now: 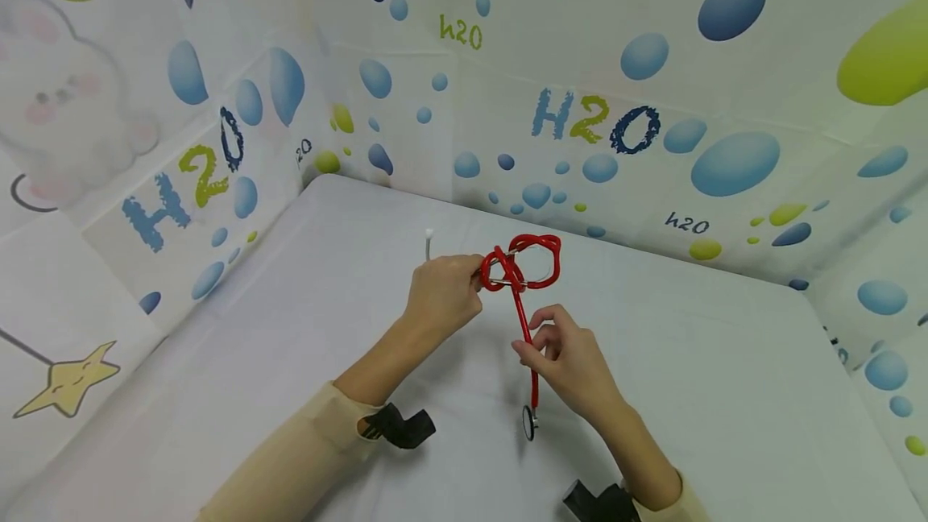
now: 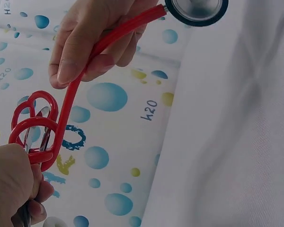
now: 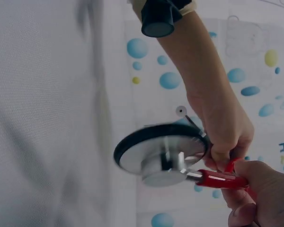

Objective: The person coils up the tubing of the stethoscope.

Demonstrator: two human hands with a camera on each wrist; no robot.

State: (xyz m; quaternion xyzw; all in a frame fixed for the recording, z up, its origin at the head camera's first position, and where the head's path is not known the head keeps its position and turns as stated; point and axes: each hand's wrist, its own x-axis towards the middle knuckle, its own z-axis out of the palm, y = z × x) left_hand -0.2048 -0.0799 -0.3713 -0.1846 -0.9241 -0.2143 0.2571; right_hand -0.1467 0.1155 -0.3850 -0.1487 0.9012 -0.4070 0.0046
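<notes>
Lifts the red stethoscope (image 1: 515, 279) above the white table (image 1: 696, 393), its tubing looped around the metal ear tubes (image 2: 45, 137), and grips those tubes and the near edge of the bundle in the left hand (image 1: 445, 292), likely to stop the loops springing loose, leaving a pale ear tip (image 1: 429, 233) poking out beyond. Pinches the free length of tubing between thumb and fingers of the right hand (image 1: 571, 358), apparently to steady it, and lets the chestpiece (image 1: 528, 423) dangle below. Works before a bubble-printed backdrop (image 1: 507, 55), wearing black wrist cameras (image 1: 400, 428).
</notes>
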